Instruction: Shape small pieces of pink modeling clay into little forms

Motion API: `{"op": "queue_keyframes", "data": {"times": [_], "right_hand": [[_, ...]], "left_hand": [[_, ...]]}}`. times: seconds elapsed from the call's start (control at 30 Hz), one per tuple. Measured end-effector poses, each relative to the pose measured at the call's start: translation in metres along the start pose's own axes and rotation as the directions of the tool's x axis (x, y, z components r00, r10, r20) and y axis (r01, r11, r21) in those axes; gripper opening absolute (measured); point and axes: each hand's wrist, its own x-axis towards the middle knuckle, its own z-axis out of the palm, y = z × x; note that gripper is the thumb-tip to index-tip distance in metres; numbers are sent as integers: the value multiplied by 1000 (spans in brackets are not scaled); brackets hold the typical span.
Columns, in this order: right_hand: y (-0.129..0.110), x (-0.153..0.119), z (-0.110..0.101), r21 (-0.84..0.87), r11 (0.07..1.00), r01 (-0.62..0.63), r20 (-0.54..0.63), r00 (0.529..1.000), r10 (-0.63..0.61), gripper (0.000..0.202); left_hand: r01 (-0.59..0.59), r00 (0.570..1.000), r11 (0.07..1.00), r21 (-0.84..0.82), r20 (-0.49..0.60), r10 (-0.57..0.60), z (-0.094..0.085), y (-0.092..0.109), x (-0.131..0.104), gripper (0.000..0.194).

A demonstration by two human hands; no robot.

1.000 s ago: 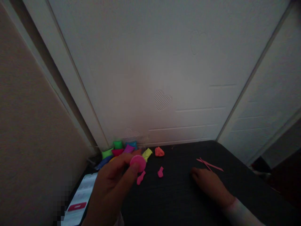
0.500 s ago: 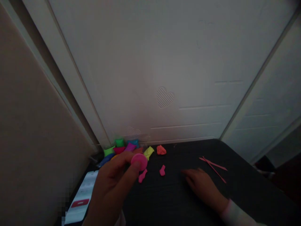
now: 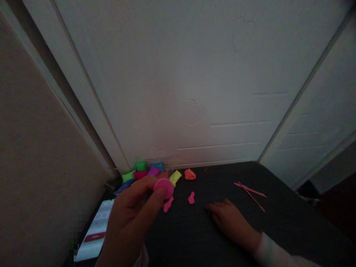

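Between thumb and fingers, my left hand (image 3: 132, 218) pinches a round pink disc (image 3: 164, 188), held up above the dark table. Just beyond it lies a small pink piece (image 3: 168, 204), partly near the disc's lower edge. Another small pink piece (image 3: 191, 198) rests to the right, between my two hands. My right hand (image 3: 229, 222) is low over the table with its index finger stretched toward that piece, not touching it; its other fingers are curled, and nothing shows in it. Farther right, two thin pink tools (image 3: 251, 191) lie crossed.
Colourful packets (image 3: 153, 171) are heaped at the table's back left, with a yellow packet (image 3: 175, 178) and a crumpled orange piece (image 3: 190, 174) beside them. A lit phone (image 3: 96, 233) lies at left. A white panel (image 3: 167, 74) stands behind the dark table (image 3: 178, 241).
My right hand has moved left, closer to the small pink piece. My left hand still holds the pink disc in nearly the same place. The view has shifted slightly.
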Motion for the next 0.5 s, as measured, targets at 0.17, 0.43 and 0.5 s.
{"op": "queue_keyframes", "data": {"times": [0.17,0.43,0.5], "right_hand": [[-1,1,4,15,1000,-7,-4,1000,7,36],[-3,-2,6,72,997,-4,-16,1000,5,37],[-3,-2,6,92,996,-5,-19,1000,7,37]], "left_hand": [[-15,1000,1000,-17,10,15,-1,-2,1,27],[20,1000,998,-64,-23,-22,3,0,0,27],[7,1000,998,-55,-14,-8,3,0,0,26]]}}
